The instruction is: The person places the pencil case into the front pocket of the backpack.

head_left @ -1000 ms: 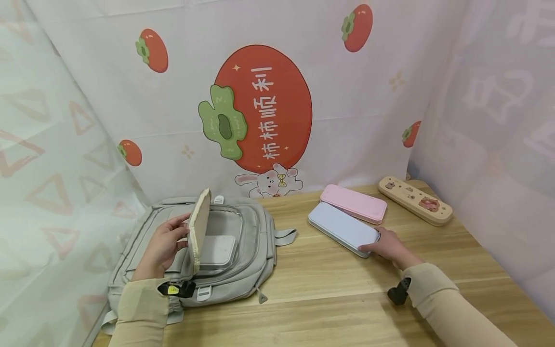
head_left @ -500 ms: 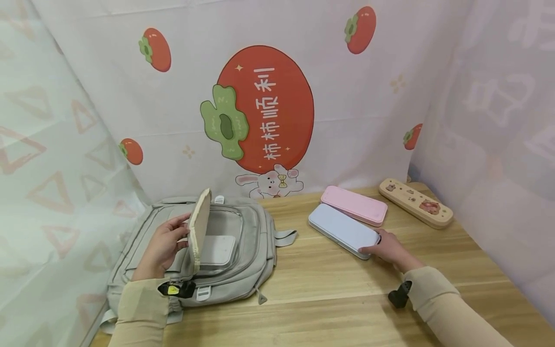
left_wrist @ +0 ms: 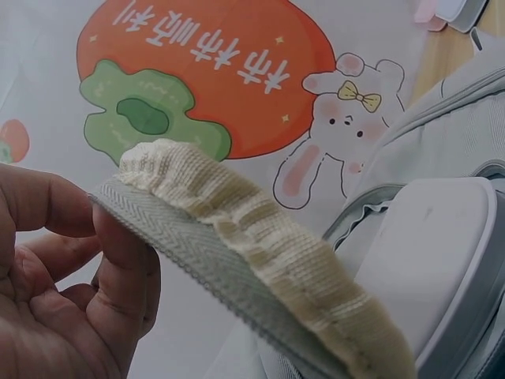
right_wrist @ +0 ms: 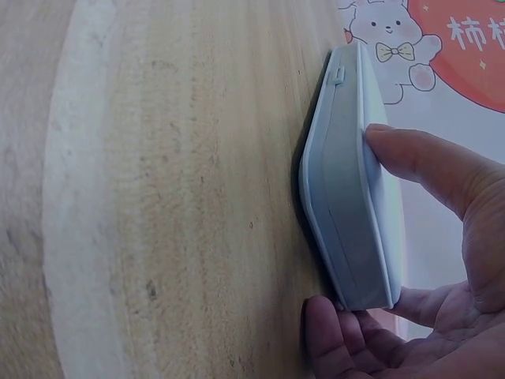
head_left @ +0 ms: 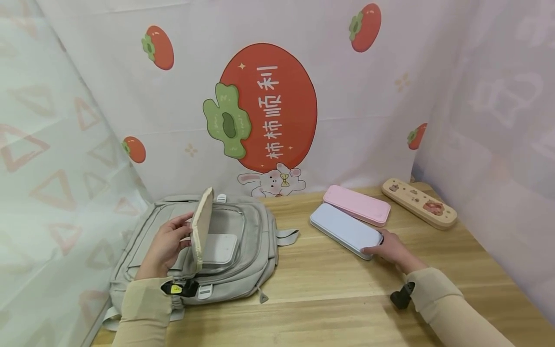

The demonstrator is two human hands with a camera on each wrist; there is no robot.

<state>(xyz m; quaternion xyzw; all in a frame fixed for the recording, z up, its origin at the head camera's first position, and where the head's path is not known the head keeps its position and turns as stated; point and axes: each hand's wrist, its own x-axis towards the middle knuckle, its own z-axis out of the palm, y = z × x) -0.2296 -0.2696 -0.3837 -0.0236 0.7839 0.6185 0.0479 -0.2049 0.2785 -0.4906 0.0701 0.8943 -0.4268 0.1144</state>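
A grey backpack (head_left: 147,231) lies on the table at the left with its front pocket unzipped. My left hand (head_left: 166,243) pinches the edge of the raised pocket flap (head_left: 202,226); the left wrist view shows the zip-edged flap (left_wrist: 237,229) between thumb and fingers. Inside the pocket sits a white case (head_left: 220,248), partly hidden by the flap. At the right, my right hand (head_left: 392,249) grips the near end of a light blue pencil case (head_left: 344,229). In the right wrist view, the thumb is on the lid of this case (right_wrist: 347,189) and fingertips are at its lower end.
Behind the blue case, touching or nearly so, lies a pink pencil case (head_left: 357,205). A beige pencil case (head_left: 418,203) with bear pictures is farther right, near the table edge. Bare wooden table (head_left: 312,299) separates the backpack from the cases. Printed curtains (head_left: 347,96) stand behind.
The head view has shifted very slightly. Both hands keep the same hold, and the backpack and cases stay in place.
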